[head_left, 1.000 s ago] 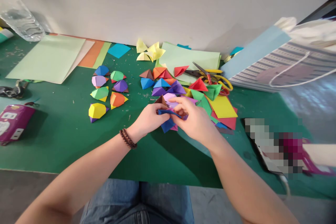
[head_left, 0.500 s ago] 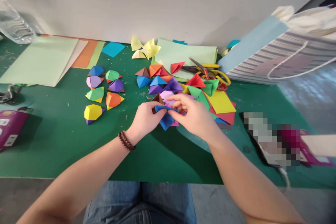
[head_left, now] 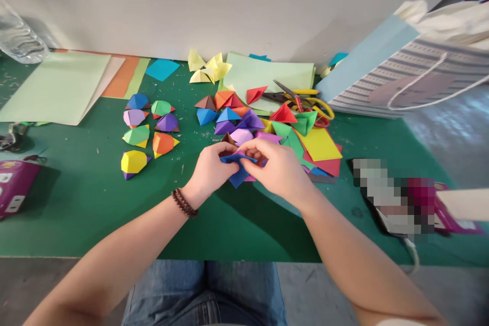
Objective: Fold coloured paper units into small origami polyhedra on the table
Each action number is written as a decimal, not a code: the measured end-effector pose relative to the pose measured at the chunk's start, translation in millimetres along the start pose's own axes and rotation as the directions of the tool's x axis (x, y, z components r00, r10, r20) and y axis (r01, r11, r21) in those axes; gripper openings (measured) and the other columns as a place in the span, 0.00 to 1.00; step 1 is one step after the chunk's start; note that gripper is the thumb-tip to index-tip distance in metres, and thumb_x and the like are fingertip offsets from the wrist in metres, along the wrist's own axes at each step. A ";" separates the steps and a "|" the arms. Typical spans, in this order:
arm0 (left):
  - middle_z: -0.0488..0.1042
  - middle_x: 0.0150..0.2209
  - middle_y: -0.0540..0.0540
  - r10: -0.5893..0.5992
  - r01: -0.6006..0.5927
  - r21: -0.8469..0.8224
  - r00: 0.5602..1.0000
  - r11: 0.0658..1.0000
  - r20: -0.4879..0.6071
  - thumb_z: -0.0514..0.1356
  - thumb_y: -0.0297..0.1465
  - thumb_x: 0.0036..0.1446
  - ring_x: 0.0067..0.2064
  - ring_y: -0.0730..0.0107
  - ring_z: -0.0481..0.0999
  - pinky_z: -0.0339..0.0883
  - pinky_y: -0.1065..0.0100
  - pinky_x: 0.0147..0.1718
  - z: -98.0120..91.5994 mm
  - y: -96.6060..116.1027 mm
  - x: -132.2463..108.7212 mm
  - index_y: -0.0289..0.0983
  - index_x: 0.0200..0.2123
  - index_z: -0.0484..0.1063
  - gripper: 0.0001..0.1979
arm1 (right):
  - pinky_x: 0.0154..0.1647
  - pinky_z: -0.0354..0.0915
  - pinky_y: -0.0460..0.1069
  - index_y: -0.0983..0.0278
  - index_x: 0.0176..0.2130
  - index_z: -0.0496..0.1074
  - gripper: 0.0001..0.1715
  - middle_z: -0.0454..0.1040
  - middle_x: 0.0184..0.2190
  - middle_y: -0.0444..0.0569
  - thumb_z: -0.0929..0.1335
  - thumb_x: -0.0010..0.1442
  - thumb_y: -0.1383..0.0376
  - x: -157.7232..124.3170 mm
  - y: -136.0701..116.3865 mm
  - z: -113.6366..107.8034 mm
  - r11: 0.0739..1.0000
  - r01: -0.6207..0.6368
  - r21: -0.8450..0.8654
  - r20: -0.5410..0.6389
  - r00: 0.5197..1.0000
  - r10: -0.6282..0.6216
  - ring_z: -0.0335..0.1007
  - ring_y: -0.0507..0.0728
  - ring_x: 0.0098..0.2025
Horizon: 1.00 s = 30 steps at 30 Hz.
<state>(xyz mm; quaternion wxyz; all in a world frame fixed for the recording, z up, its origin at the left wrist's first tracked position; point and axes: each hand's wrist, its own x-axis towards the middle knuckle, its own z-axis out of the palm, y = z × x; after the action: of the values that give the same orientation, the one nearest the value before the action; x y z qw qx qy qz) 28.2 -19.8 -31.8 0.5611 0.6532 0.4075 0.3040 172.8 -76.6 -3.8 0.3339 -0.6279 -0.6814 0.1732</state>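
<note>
Head view: looking down over the person's forearms (head_left: 114,260) onto a green cutting-mat surface (head_left: 95,209).
Left hand (head_left: 209,173): grip closed on the left side of a folded blue paper piece (head_left: 240,177); a brown beaded bracelet (head_left: 184,202) circles the wrist.
Right hand (head_left: 277,168): grip closed on the same piece's right side, fingers curled over it.
Blue piece: pinched between the hands, its long fold lying crosswise, one corner pointing down toward the person.
Done: seven closed two-colour folded paper forms (head_left: 138,135) sit in a cluster well left of the blue piece.
Left: loose triangular paper pieces (head_left: 228,116) lie heaped just beyond the blue piece, with flat coloured paper sheets (head_left: 319,145) to its right.
Nearby: yellow-handled scissors (head_left: 290,94) lie beyond and right of the blue piece; a striped paper bag (head_left: 408,74) leans far to its right.
</note>
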 end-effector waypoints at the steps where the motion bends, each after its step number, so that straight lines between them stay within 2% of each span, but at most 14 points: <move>1: 0.77 0.34 0.48 0.022 -0.022 0.017 1.000 1.000 -0.014 0.59 0.18 0.41 0.36 0.71 0.74 0.67 0.72 0.36 0.2 0.7 -0.6 0.33 0.32 0.75 0.13 | 0.30 0.69 0.47 0.61 0.36 0.73 0.08 0.77 0.29 0.44 0.67 0.54 0.70 -0.5 -1.3 0.8 1.000 0.015 -0.021 -0.017 1.000 -0.015 0.73 0.53 0.29; 6: 0.78 0.34 0.49 0.089 -0.085 0.090 0.995 0.992 -0.039 0.58 0.19 0.44 0.37 0.71 0.75 0.68 0.71 0.38 0.2 3.4 -1.4 0.35 0.33 0.75 0.12 | 0.29 0.68 0.47 0.61 0.37 0.72 0.08 0.76 0.29 0.44 0.67 0.55 0.69 -2.0 0.3 2.3 0.997 0.033 -0.072 -0.072 0.997 -0.038 0.72 0.53 0.28; 11: 0.78 0.37 0.48 0.031 -0.031 0.073 0.999 0.997 -0.003 0.58 0.23 0.47 0.33 0.71 0.75 0.68 0.71 0.32 0.3 0.3 0.2 0.35 0.38 0.75 0.13 | 0.30 0.69 0.48 0.60 0.38 0.72 0.07 0.75 0.28 0.44 0.67 0.56 0.67 -1.7 6.3 -0.8 0.997 0.017 -0.071 -0.100 0.995 -0.024 0.72 0.53 0.29; 19: 0.77 0.31 0.50 0.057 -0.049 0.075 0.993 0.996 -0.103 0.59 0.21 0.45 0.31 0.74 0.73 0.67 0.73 0.31 -0.9 8.5 -6.2 0.35 0.31 0.74 0.09 | 0.31 0.69 0.48 0.61 0.38 0.72 0.08 0.74 0.27 0.44 0.67 0.55 0.69 -3.6 -2.4 2.1 0.990 0.086 -0.116 -0.165 0.981 -0.104 0.71 0.53 0.28; 23: 0.76 0.31 0.51 0.126 -0.112 0.139 0.987 0.984 -0.097 0.58 0.21 0.45 0.31 0.74 0.72 0.66 0.73 0.32 -2.1 12.2 -8.3 0.36 0.31 0.74 0.09 | 0.31 0.69 0.49 0.60 0.36 0.71 0.06 0.76 0.29 0.45 0.67 0.54 0.68 -3.6 -3.2 1.9 0.997 0.033 -0.064 -0.174 0.984 -0.043 0.73 0.54 0.29; 30: 0.77 0.33 0.50 0.191 -0.182 0.172 0.981 0.968 -0.036 0.58 0.27 0.54 0.31 0.74 0.71 0.63 0.74 0.28 -3.5 11.7 -7.0 0.36 0.34 0.76 0.07 | 0.30 0.69 0.48 0.61 0.34 0.69 0.04 0.76 0.29 0.44 0.68 0.55 0.68 -1.8 3.9 -1.9 0.988 -0.053 0.145 -0.083 0.994 0.065 0.73 0.54 0.30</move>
<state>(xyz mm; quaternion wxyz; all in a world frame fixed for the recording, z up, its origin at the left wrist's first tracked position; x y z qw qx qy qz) 24.1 -24.6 -19.2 0.4620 0.7254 0.3831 0.3372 177.0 -78.1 -5.5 0.4022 -0.6293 -0.6330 0.2038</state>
